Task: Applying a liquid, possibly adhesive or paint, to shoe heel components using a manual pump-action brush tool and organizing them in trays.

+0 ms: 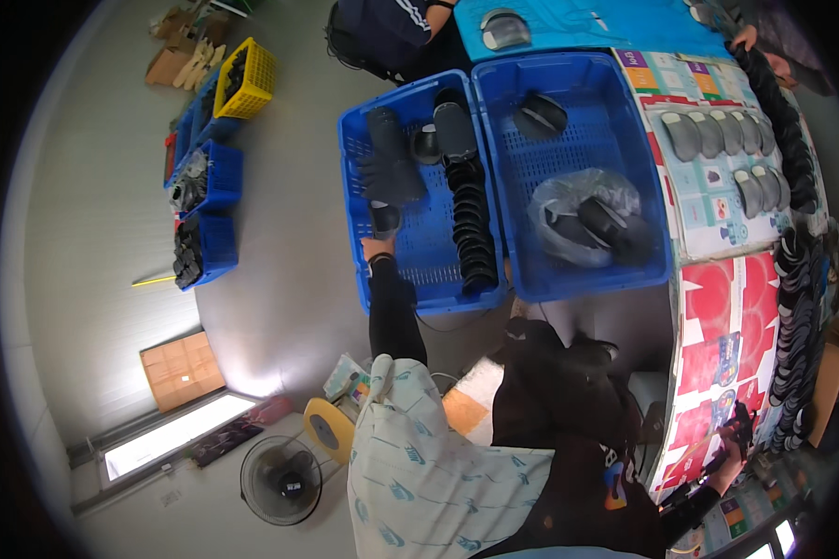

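My left hand reaches into the near left corner of a blue crate, its fingers closed on a dark curved shell-like piece. In the same crate lie a heap of black pieces, a long nested row of curved black pieces and another dark rounded piece. Far to the right, by the table's near end, my right hand is closed around a black object whose kind I cannot make out.
A second blue crate holds a clear plastic bag and a dark piece. Grey curved pieces lie on the right table beside long black stacks. A yellow basket and fan are leftward. People work at the far side.
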A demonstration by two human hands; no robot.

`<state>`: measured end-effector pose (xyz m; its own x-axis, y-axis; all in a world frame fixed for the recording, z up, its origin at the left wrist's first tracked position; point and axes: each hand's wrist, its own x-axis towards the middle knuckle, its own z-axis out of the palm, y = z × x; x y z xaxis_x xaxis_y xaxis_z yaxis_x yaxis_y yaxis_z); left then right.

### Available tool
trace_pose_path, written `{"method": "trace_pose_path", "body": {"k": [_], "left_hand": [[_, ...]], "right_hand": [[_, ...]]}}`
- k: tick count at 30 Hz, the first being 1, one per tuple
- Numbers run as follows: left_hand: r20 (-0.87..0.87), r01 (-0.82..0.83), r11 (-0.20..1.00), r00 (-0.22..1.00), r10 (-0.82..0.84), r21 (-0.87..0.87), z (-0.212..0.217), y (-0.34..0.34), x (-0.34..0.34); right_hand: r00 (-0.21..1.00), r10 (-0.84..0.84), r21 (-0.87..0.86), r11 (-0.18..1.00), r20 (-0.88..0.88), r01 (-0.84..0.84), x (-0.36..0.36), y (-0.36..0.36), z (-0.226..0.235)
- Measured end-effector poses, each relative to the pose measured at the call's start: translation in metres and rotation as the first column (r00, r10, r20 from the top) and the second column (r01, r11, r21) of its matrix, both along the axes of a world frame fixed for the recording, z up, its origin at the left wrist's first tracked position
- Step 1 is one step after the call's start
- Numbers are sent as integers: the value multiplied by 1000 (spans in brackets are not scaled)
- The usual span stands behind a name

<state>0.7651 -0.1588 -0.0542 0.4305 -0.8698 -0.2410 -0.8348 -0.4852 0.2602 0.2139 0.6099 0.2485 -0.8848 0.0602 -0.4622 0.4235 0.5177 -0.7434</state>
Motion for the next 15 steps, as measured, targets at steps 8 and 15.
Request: {"method": "trace_pose_path", "body": {"k": [8, 15], "left_hand": [[137, -9, 964, 990, -28, 265, -48, -67, -15], [-274, 66, 937, 961, 32, 342, -107, -66, 68]], "right_hand": [[990, -103, 29, 994, -92, 106, 32, -5, 4], [999, 14, -8, 1000, -29, -14, 26, -46, 2]]}}
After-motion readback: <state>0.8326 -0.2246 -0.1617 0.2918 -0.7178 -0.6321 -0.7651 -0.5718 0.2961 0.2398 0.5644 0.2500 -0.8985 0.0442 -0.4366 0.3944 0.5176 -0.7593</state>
